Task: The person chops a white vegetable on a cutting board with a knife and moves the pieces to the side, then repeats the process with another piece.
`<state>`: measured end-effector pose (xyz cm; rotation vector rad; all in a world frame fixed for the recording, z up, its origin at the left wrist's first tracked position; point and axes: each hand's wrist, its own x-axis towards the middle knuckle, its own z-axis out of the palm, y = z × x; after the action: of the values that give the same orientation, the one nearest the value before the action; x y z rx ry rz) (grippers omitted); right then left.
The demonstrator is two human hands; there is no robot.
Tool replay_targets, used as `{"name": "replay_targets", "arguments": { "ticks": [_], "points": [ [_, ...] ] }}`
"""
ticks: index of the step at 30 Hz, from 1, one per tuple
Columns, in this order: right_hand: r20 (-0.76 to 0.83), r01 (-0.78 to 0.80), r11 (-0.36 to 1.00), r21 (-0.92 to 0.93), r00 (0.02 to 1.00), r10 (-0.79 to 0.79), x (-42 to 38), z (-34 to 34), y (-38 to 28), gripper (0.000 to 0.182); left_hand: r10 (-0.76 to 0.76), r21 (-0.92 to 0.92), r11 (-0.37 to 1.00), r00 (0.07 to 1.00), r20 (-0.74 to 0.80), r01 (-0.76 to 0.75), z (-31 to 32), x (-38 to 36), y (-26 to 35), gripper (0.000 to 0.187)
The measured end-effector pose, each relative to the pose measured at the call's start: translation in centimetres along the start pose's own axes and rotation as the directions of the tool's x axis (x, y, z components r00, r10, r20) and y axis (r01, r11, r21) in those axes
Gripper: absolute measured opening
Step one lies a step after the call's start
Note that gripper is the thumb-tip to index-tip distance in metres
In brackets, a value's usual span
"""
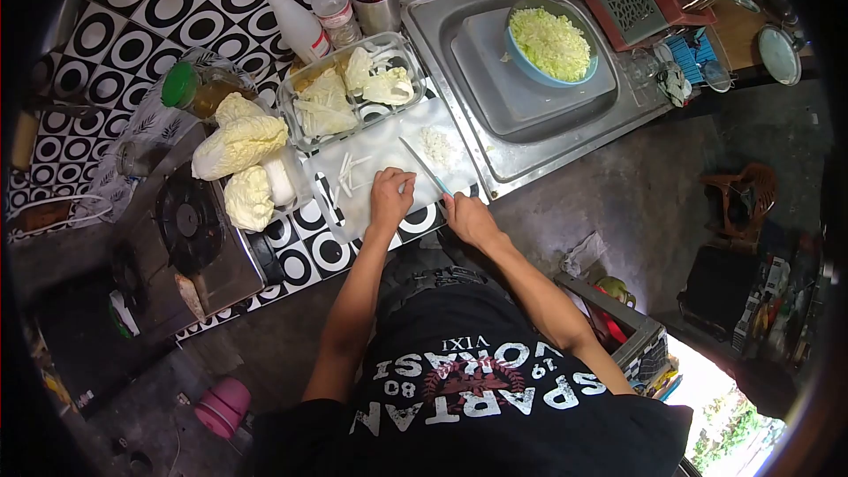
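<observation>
My right hand (473,219) is closed round the handle of a kitchen knife (426,166), whose blade points away from me across a white cutting board (380,143). My left hand (391,197) rests on the board left of the blade, fingers curled and pressed down; whatever lies under them is hidden. Thin pale vegetable strips (348,175) lie on the board to the left of that hand. Beyond the knife, on its right side, is a small heap of finely chopped white pieces (435,147).
Napa cabbages (240,148) sit left of the board, beside a gas stove (194,230). Behind it stands a clear divided container (352,93) with cabbage leaves. A blue bowl (536,71) of shredded cabbage is at the metal sink (468,115). Bottles (334,13) stand behind.
</observation>
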<state>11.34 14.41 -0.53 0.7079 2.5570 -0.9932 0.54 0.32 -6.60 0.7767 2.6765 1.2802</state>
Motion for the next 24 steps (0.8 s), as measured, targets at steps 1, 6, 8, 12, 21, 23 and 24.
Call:
{"name": "replay_targets", "arguments": {
  "ticks": [1,6,8,12,21,23,24],
  "points": [
    [0.002,0.0,1.0,-0.002,1.0,0.0,-0.2,-0.5,-0.3,0.045,-0.01,-0.023,1.0,1.0,-0.015,0.009,0.1,0.0,-0.1,0.01],
    [0.125,-0.026,1.0,0.004,0.992,0.025,-2.1,-1.9,0.0,0.048,-0.092,-0.113,0.989,0.995,0.032,0.095,-0.1,0.2,-0.4,0.01],
    [0.104,-0.041,0.999,0.001,0.994,0.04,-2.7,-0.9,0.5,0.047,-0.076,-0.095,0.992,0.996,0.039,0.08,0.0,0.1,-0.7,0.01],
    [0.061,-0.046,0.999,-0.02,0.997,0.047,-2.7,0.6,0.8,0.046,-0.089,-0.094,0.991,0.994,0.068,0.095,-0.2,0.3,-0.6,0.011],
    [0.023,-0.012,1.0,0.016,1.0,0.011,1.0,1.7,-0.5,0.046,-0.006,-0.062,0.998,1.0,0.011,0.007,0.1,0.1,-0.9,0.011],
    [0.016,-0.005,1.0,0.012,1.0,0.004,1.5,1.4,-1.0,0.047,0.001,-0.067,0.998,1.0,0.002,-0.001,0.1,0.0,-0.8,0.011],
    [0.01,0.002,1.0,0.007,1.0,-0.002,1.6,1.3,-1.1,0.047,-0.039,-0.089,0.995,0.999,0.013,0.04,0.0,0.0,-0.7,0.011]
  ]
}}
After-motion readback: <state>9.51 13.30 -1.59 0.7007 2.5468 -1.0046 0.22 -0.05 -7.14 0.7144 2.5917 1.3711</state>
